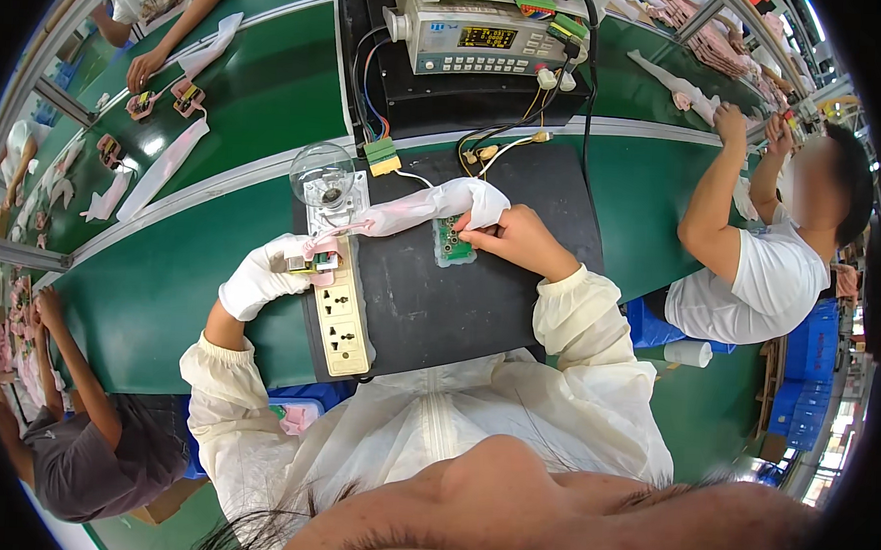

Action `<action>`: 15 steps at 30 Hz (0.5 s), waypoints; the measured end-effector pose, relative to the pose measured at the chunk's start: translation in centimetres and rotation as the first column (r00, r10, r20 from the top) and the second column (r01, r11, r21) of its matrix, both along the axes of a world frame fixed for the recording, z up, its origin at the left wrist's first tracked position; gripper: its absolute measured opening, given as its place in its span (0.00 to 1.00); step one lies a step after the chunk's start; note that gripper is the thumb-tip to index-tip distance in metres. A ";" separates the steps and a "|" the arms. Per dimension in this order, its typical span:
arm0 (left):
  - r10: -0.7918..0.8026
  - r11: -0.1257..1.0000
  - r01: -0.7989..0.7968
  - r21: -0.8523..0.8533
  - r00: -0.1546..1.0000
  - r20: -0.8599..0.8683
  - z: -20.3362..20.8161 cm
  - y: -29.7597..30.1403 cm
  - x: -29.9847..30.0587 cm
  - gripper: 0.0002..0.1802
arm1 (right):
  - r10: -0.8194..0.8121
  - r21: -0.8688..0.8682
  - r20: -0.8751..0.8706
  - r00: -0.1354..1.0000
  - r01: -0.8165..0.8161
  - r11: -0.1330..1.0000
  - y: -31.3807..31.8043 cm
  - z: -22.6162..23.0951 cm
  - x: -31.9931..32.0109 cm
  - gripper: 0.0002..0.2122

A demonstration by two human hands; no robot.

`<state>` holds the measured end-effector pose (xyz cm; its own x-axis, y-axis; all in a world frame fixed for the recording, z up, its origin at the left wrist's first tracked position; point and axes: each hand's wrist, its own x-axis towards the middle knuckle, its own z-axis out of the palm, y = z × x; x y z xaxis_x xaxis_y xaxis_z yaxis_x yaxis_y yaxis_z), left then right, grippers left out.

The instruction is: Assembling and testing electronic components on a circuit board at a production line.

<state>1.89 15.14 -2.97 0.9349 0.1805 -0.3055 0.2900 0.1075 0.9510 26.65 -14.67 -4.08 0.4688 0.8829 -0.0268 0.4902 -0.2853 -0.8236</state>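
Observation:
My left hand (263, 277), in a white glove, is closed on a small circuit module (315, 263) with a yellow-and-black part, held over the upper end of a cream power strip (338, 320). A pink lead runs from the module into a long white plastic sleeve (414, 207), which stretches across to my right hand (523, 241). That hand is bare, its fingers pinched together at the green circuit board (452, 242) lying on the black mat. The sleeve's end drapes by the fingertips, and what they grip is hidden.
A clear glass bulb (323, 176) stands in a holder behind the power strip. Farther back, a bench meter (485, 36) and cables sit on a black stand. A green connector (382, 156) lies near the black mat (438, 324). Co-workers sit at both sides.

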 end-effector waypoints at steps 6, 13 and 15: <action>-0.024 0.999 0.021 -0.038 0.995 -0.094 1.0 -0.5 -0.2 0.23 | -0.040 0.042 0.103 0.994 0.036 0.998 0.3 0.0 -0.8 0.09; -0.032 0.996 0.027 -0.080 0.997 -0.070 1.7 -0.9 -0.6 0.23 | -0.092 0.130 0.159 0.983 0.071 0.989 0.8 -0.9 -1.4 0.06; -0.044 0.994 0.037 -0.103 0.997 -0.061 1.5 -0.6 -0.3 0.23 | -0.099 0.147 0.161 0.982 0.076 0.986 0.8 -1.4 -1.4 0.06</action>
